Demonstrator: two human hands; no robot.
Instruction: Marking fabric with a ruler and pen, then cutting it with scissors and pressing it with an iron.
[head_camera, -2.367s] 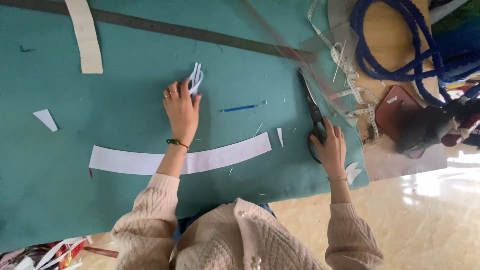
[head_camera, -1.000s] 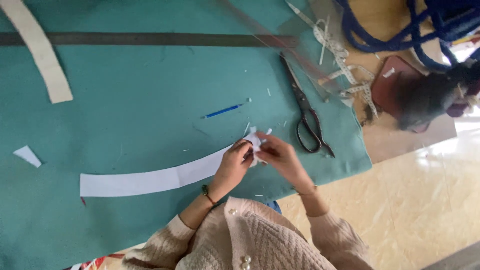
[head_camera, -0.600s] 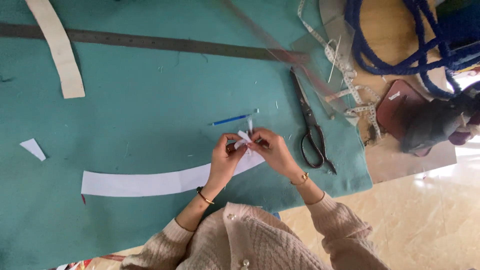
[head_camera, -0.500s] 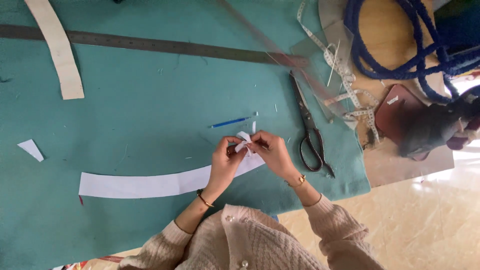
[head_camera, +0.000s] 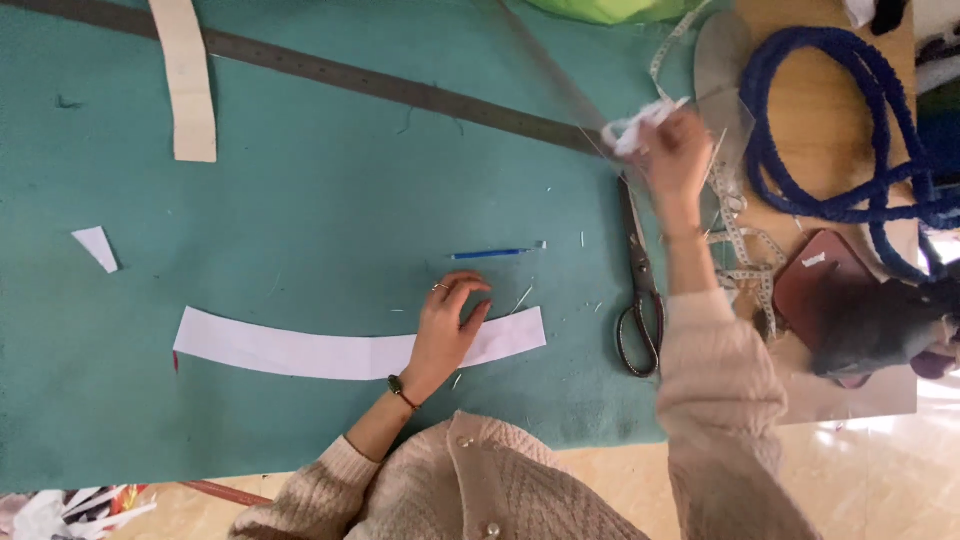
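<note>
My left hand (head_camera: 447, 328) rests with spread fingers on a long curved white paper strip (head_camera: 280, 348) lying on the teal cloth (head_camera: 320, 200). My right hand (head_camera: 672, 150) is raised far to the upper right and grips a crumpled wad of white paper scraps (head_camera: 630, 125). Black scissors (head_camera: 638, 285) lie just below that hand, blades pointing away from me. A blue pen (head_camera: 490, 254) lies above my left hand.
A long dark ruler (head_camera: 330, 75) crosses the cloth's far side. A beige strip (head_camera: 185, 80) and a small white scrap (head_camera: 97, 247) lie at left. A measuring tape (head_camera: 735, 230), a blue rope (head_camera: 830, 130) and a brown case (head_camera: 815, 290) sit at right.
Both hands were together at the strip's right end gathering scraps. Now my right hand has swung up and right with the scraps, while my left hand lies flat on the strip.
</note>
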